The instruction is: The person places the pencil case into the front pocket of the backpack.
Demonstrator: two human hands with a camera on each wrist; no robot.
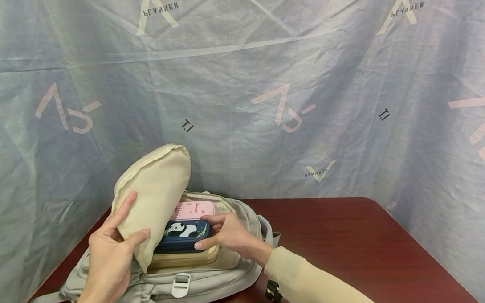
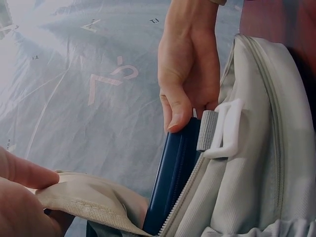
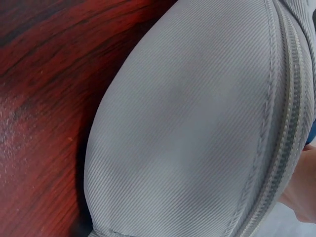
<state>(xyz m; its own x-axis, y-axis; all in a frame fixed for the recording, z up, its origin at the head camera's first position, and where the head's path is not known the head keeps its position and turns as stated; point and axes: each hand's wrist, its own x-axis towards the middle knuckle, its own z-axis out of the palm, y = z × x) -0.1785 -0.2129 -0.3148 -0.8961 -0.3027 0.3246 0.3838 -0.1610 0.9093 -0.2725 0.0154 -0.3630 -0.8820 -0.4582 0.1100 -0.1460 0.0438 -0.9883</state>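
A light grey backpack (image 1: pixel 219 288) lies on the table with its front compartment unzipped. My left hand (image 1: pixel 111 254) holds up the cream-lined flap (image 1: pixel 159 190), its edge pinched between thumb and fingers. Inside the opening, my right hand (image 1: pixel 234 234) grips the right end of a navy pencil case (image 1: pixel 181 246) with a panda picture, thumb on the near side and fingers on the far side. Behind that sits a pink pencil case (image 1: pixel 202 209) marked "Sweet", partly covered by the flap. A pale yellow case (image 1: pixel 182 260) shows under the navy one.
The dark red wooden table (image 1: pixel 330 246) stretches to the right of the backpack. A white buckle (image 1: pixel 181 285) hangs on the near side, and a strap (image 1: pixel 45 302) trails off leftward. Grey printed cloth (image 1: pixel 232 80) hangs behind and at both sides.
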